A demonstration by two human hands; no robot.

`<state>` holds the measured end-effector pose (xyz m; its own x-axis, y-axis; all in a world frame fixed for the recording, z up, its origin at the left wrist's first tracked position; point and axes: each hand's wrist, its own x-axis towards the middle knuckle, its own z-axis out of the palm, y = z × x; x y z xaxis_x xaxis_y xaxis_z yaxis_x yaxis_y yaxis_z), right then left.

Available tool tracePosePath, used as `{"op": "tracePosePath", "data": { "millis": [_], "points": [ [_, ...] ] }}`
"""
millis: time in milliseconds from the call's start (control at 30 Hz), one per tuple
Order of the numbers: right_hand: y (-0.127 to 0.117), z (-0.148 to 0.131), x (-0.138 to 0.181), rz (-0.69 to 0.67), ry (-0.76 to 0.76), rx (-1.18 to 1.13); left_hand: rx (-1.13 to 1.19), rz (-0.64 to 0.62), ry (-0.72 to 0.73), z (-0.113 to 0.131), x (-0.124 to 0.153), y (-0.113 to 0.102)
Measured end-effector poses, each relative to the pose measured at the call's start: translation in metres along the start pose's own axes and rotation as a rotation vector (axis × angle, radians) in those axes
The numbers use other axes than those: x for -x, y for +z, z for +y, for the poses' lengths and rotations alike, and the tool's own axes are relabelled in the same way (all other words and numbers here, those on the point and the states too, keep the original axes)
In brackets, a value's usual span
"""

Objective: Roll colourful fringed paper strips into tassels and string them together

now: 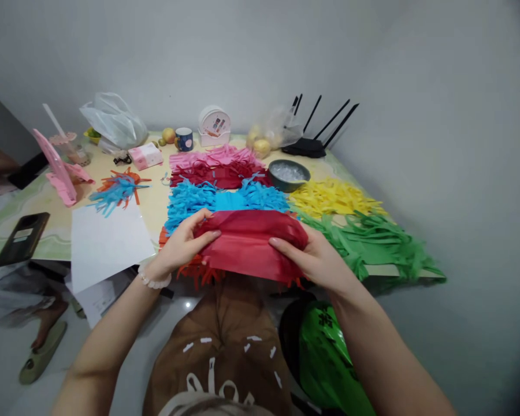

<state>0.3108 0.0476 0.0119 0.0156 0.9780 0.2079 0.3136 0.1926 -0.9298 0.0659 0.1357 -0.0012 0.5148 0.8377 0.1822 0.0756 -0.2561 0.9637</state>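
Note:
A red sheet of tissue paper [247,245], creased across its width, is held up over the table's front edge. My left hand [190,240] pinches its left end between thumb and fingers. At the other end, my right hand [309,251] grips the sheet, thumb on top and fingers beneath. Orange fringed paper [201,271] shows partly below the sheet. Just behind it lies blue fringed paper [229,200], then dark red fringed paper [216,176] and pink fringed paper [219,156]. Green fringed paper [381,245] and yellow fringed paper [335,197] lie to the right.
A grey bowl [289,174] holds clear plastic. Behind stand a black router [305,147], a mug [184,140] and a white-pink holder [214,127]. Leftward are white paper [108,242], a phone [23,238], a pink stand [60,173] and a blue-orange tassel [120,189]. Another person sits at left.

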Motion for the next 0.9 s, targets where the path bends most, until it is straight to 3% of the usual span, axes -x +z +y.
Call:
{"op": "tracePosePath", "data": {
  "millis": [133, 233, 300, 467, 633, 700, 800, 900],
  "points": [
    [0.001, 0.007, 0.002, -0.026, -0.061, -0.056, 0.098, -0.128, 0.015, -0.003, 0.006, -0.007],
    [0.002, 0.01, 0.0, -0.088, -0.172, -0.071, 0.161, -0.146, 0.005, -0.001, 0.01, -0.013],
    [0.002, 0.008, -0.001, -0.088, -0.213, -0.065, 0.097, -0.178, 0.028, 0.003, 0.012, -0.02],
    [-0.001, -0.003, -0.002, -0.118, -0.334, 0.05, -0.119, -0.399, 0.127, 0.018, 0.014, -0.036],
    [-0.009, -0.018, -0.004, -0.206, -0.466, 0.298, -0.351, -0.285, 0.01, 0.032, 0.003, -0.026],
    [-0.014, -0.024, -0.005, -0.251, -0.497, 0.351, -0.402, -0.354, -0.013, 0.037, -0.006, -0.021],
    [-0.022, -0.032, -0.007, -0.303, -0.484, 0.372, -0.401, -0.563, -0.042, 0.043, -0.019, -0.017],
    [-0.027, -0.038, -0.011, -0.343, -0.401, 0.338, -0.365, -0.606, -0.046, 0.049, -0.027, -0.018]
  ]
}}
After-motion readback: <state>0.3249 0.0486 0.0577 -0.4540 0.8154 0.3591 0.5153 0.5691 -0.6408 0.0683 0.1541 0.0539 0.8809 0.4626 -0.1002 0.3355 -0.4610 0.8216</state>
